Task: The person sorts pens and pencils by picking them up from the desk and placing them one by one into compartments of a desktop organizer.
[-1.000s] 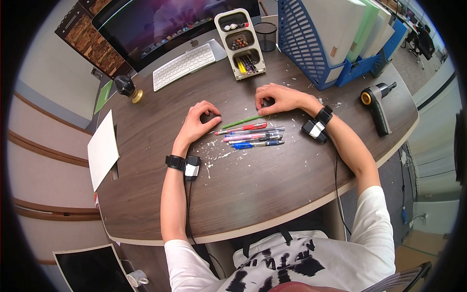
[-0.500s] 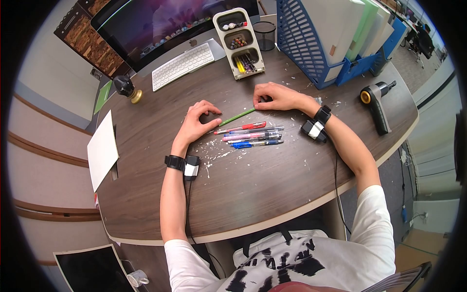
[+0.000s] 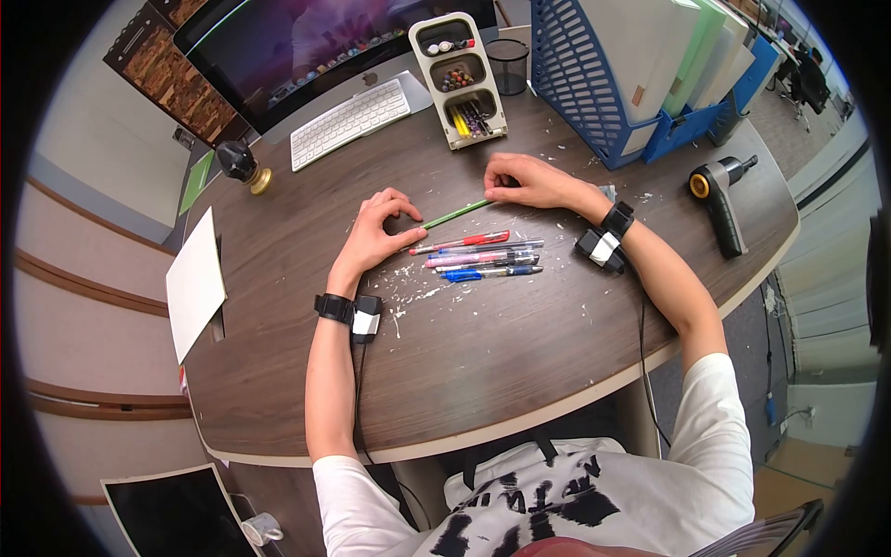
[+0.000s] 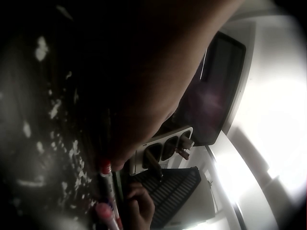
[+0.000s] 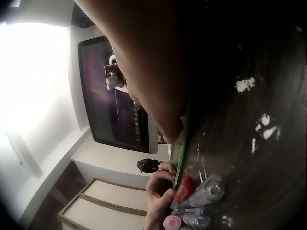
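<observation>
A slim green pencil (image 3: pixel 455 214) slants across the desk above the row of pens, its right end higher in the head view. My right hand (image 3: pixel 531 182) pinches that right end, fingers curled. My left hand (image 3: pixel 373 234) has its thumb and index fingertip around the left end; the right wrist view shows this hand (image 5: pixel 160 194) at the tip of the pencil (image 5: pixel 182 155). Just below lie a red pen (image 3: pixel 473 239), pink pens (image 3: pixel 473 260) and a blue pen (image 3: pixel 478 275), roughly parallel. In the left wrist view, the red pen (image 4: pixel 106 167) is beside my left thumb.
Behind my hands stand an organizer (image 3: pixel 458 84), a mesh cup (image 3: pixel 507 67) and a keyboard (image 3: pixel 351 123). Blue file holders (image 3: pixel 594 102) and a black handheld tool (image 3: pixel 719 206) are on the right; white paper (image 3: pixel 197 286) is on the left. White flecks dot the desk (image 3: pixel 483 362).
My right fingers have closed on the green pencil's right end. That end has swung up and slightly left, away from the pens, while its left end has shifted little.
</observation>
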Demonstrator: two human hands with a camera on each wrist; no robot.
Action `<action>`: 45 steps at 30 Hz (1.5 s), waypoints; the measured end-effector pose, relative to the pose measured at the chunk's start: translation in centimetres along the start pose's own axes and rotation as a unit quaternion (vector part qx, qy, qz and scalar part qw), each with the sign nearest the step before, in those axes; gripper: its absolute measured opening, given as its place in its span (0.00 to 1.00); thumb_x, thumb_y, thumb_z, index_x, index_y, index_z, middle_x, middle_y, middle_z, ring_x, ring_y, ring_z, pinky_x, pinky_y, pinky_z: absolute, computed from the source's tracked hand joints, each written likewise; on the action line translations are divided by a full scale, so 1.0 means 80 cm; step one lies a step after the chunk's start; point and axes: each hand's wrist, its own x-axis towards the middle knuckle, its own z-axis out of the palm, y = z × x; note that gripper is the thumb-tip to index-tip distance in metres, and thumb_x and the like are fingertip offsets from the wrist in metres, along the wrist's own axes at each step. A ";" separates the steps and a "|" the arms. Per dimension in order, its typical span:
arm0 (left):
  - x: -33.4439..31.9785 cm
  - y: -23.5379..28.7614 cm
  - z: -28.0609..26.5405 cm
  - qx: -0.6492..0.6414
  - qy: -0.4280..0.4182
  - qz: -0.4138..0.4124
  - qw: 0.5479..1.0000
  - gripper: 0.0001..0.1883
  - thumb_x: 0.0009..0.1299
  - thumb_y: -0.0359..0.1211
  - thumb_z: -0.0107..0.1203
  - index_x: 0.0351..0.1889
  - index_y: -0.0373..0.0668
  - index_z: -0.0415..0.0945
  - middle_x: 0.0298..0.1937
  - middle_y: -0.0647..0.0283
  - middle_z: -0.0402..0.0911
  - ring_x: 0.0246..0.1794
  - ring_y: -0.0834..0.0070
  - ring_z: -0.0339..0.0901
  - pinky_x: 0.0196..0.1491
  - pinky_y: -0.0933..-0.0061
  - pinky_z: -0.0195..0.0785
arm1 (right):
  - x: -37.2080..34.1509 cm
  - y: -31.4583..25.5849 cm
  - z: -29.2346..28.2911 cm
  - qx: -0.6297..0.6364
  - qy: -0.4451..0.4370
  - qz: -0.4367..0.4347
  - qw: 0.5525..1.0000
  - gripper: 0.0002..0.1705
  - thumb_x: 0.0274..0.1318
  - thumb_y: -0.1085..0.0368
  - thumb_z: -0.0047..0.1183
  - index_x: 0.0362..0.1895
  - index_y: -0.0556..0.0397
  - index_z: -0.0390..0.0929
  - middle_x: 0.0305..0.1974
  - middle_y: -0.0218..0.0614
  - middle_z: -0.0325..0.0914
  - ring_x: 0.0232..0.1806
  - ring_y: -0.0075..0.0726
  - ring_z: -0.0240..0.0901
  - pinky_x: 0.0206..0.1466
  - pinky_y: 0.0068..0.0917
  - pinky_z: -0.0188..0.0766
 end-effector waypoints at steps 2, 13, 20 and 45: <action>0.000 0.000 0.000 0.004 -0.003 0.001 1.000 0.11 0.59 0.40 0.69 0.35 0.47 0.83 0.43 0.70 0.77 0.42 0.73 0.69 0.54 0.70 0.59 | -0.001 -0.005 -0.002 -0.018 -0.024 -0.011 0.999 0.16 0.62 0.52 0.59 0.39 0.52 0.78 0.39 0.34 0.73 0.41 0.38 0.70 0.46 0.35 0.68; 0.002 -0.010 0.002 0.007 0.011 0.023 1.000 0.08 0.65 0.38 0.63 0.36 0.45 0.82 0.42 0.68 0.78 0.43 0.72 0.71 0.55 0.69 0.59 | 0.001 0.007 0.006 0.000 0.033 -0.043 0.999 0.16 0.69 0.54 0.51 0.40 0.54 0.77 0.35 0.38 0.75 0.38 0.37 0.72 0.43 0.37 0.68; 0.003 -0.008 0.003 -0.019 0.020 0.013 1.000 0.09 0.68 0.39 0.61 0.39 0.44 0.82 0.42 0.67 0.79 0.43 0.72 0.72 0.56 0.69 0.58 | 0.002 0.000 0.000 0.056 0.022 0.044 0.997 0.15 0.70 0.56 0.50 0.41 0.56 0.74 0.23 0.36 0.75 0.26 0.39 0.70 0.33 0.36 0.67; 0.003 -0.010 0.001 -0.084 0.016 -0.053 0.995 0.10 0.62 0.37 0.66 0.33 0.42 0.80 0.27 0.70 0.74 0.35 0.77 0.68 0.47 0.73 0.61 | 0.004 -0.005 0.008 0.125 0.019 0.025 0.992 0.14 0.57 0.64 0.64 0.43 0.54 0.75 0.22 0.25 0.69 0.26 0.19 0.62 0.30 0.25 0.58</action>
